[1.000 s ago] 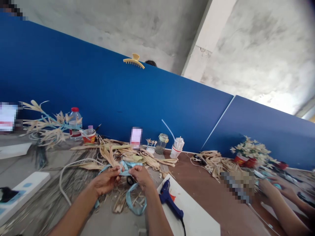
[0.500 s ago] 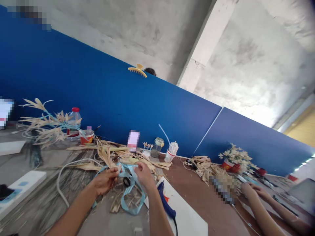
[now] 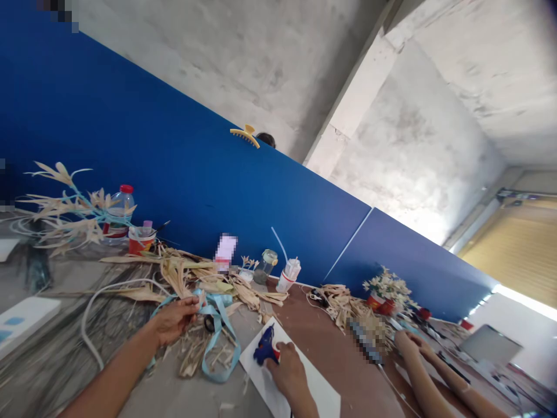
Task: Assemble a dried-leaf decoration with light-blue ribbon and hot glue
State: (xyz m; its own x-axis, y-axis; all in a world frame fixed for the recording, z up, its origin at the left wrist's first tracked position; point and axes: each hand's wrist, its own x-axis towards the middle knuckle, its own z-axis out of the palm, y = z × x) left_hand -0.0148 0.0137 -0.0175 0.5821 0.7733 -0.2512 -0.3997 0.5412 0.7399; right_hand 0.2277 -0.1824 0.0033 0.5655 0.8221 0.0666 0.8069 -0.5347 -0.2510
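Note:
My left hand [image 3: 176,319] is closed in a pinch on a light blue ribbon [image 3: 217,376]. A pale bit of husk shows at its fingertips, but its shape is too small to make out. The ribbon hangs in a loop over husk scraps, beside a small black ring [image 3: 209,323]. To the right, my right hand [image 3: 289,371] has its fingers around a dark blue glue gun [image 3: 263,347] with a red trigger. The glue gun lies over a white board [image 3: 322,396], and part of its handle is hidden by the hand.
Dried corn husks [image 3: 174,273] spread along the blue partition [image 3: 195,186]. A husk-flower stem [image 3: 82,203], a bottle [image 3: 120,212] and a jar [image 3: 265,267] stand at the back. A white power strip [image 3: 32,319] lies left. At right, a co-worker's hands [image 3: 409,342] work.
My right hand has let go of the ribbon and moved right and down onto the glue gun. My left hand keeps its pinch. The view has tilted and shifted right.

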